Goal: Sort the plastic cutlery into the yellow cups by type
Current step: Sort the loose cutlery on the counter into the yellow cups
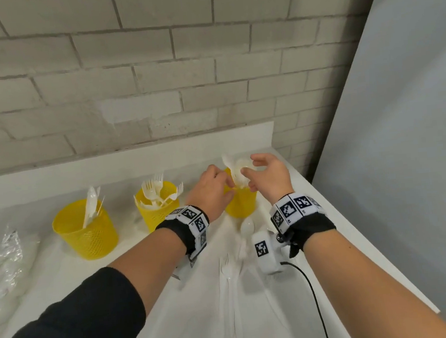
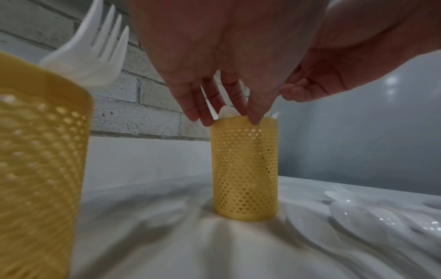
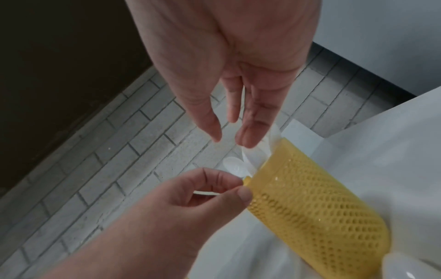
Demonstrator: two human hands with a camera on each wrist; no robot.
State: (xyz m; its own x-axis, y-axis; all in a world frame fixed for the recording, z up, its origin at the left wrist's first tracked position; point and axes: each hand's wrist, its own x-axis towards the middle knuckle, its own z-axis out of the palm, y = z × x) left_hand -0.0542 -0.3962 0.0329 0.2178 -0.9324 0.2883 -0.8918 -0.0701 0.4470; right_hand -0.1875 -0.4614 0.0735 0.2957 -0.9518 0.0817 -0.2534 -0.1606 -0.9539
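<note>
The rim of the right-hand yellow cup [image 1: 243, 203] is pinched by the left hand [image 1: 212, 187]; the right hand [image 1: 267, 175] is held slack-fingered above its spoons [image 1: 237, 169].

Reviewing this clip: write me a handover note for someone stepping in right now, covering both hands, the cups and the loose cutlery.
Left hand: fingers and thumb pinch the rim of the right yellow cup.
Right hand: open, fingers relaxed above the spoons standing in that cup; nothing visibly gripped.
Done: knives stand in the left cup, forks in the middle cup, spoons in the right one.
Left: loose cutlery still lies on the white counter nearer the person; sort it by type.
</note>
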